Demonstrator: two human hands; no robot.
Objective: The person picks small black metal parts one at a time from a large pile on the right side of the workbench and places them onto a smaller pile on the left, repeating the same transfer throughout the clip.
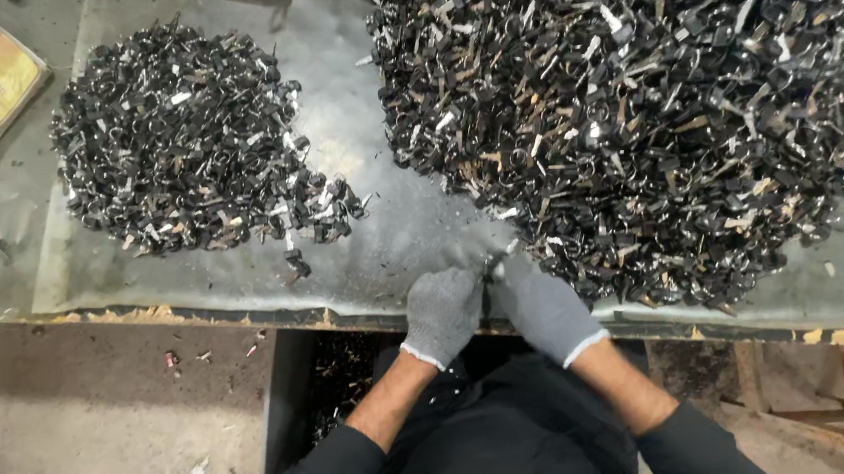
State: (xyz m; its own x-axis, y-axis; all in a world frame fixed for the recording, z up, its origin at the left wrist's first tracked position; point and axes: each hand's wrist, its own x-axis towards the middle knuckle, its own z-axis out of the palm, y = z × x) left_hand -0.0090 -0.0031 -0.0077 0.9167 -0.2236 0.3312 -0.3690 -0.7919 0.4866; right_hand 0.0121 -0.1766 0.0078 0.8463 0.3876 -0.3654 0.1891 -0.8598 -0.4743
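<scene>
- Big pile (653, 108), far right of the table (382, 240): small black-and-silver metal pieces, some tan bits mixed in.
- Smaller pile (184, 140), far left: same kind of pieces.
- Left hand (443, 311) and right hand (540, 308), grey knit gloves, pressed together at the near table edge.
- Small metal piece (494, 261): dark, thin, silvery tip, pinched between both hands' closed fingers, just beside the big pile's near edge.

Open sheet-metal lane (354, 142) between small pile (183, 135) and large pile (653, 108); large pile crowding right hand (543, 308).
</scene>
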